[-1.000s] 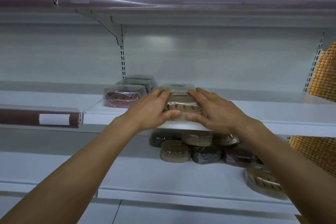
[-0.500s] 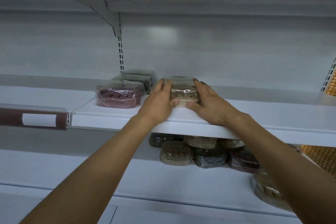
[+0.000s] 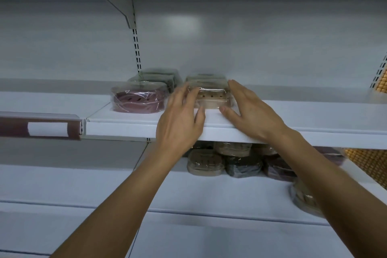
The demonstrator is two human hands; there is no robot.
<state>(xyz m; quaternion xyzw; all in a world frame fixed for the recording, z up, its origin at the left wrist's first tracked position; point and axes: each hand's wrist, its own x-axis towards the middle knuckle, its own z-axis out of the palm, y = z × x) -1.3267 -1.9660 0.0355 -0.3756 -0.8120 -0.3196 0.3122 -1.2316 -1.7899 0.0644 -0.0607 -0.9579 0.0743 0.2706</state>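
Where a brown price rail (image 3: 39, 128) meets the white shelf (image 3: 314, 123), a maroon wrapped dish (image 3: 138, 100) sits just left of the left hand (image 3: 180, 119) — fingers nearly straight, gripping nothing, laid by the left end of the beige wrapped dish (image 3: 211, 98), which stands near the shelf's front edge. The right hand (image 3: 249, 111) flanks its other end, equally slack and open; below them more wrapped dishes (image 3: 243, 165) crowd the lower shelf (image 3: 188, 190), with yellow woven goods (image 3: 370, 161) at far right.

Two forearms bare to frame edge. Left hand (image 3: 180, 119), right hand (image 3: 249, 115) bare: slim fingers, short nails. Left hand's fingers blurred.
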